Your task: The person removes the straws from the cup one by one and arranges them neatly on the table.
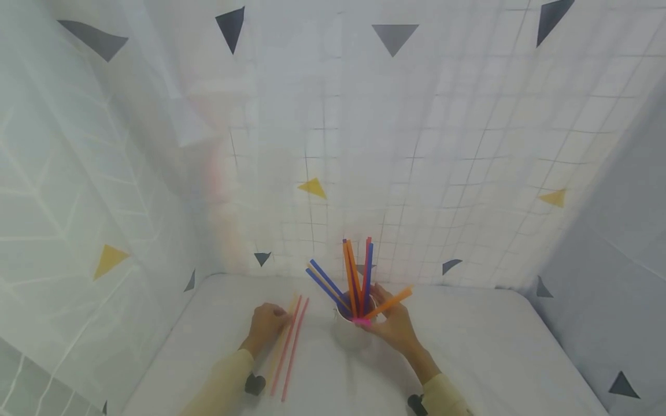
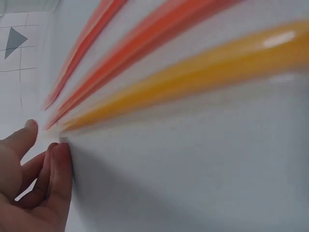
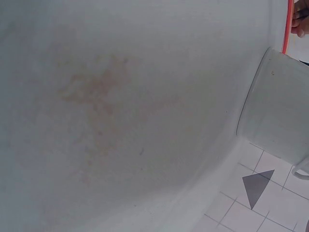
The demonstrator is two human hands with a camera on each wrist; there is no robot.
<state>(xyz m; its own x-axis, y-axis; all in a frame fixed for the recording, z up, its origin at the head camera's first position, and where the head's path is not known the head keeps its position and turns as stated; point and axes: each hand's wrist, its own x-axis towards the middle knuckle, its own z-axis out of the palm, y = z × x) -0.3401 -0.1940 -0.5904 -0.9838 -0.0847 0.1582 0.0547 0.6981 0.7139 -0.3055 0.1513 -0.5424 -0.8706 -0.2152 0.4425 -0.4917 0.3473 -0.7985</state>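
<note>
On the white table lie a yellow straw (image 2: 193, 82) and two red straws (image 1: 295, 346), side by side. My left hand (image 1: 267, 326) is at their left, its fingertips close to the far end of the yellow straw. In the left wrist view its thumb stands apart from the bent fingers. A white mug (image 1: 351, 335) holds several blue, orange and red straws (image 1: 368, 271). My right hand (image 1: 396, 326) holds the mug's right side near the rim, thumb in front and fingers behind. An orange straw (image 1: 398, 299) leans out across that hand. Something pink (image 1: 361, 321) shows by the thumb.
A patterned white curtain (image 1: 364, 144) with triangles hangs behind the table (image 1: 468, 335) and down both sides. The mug's handle (image 3: 301, 171) shows in the right wrist view. A faint brownish stain (image 3: 104, 96) marks the white surface there.
</note>
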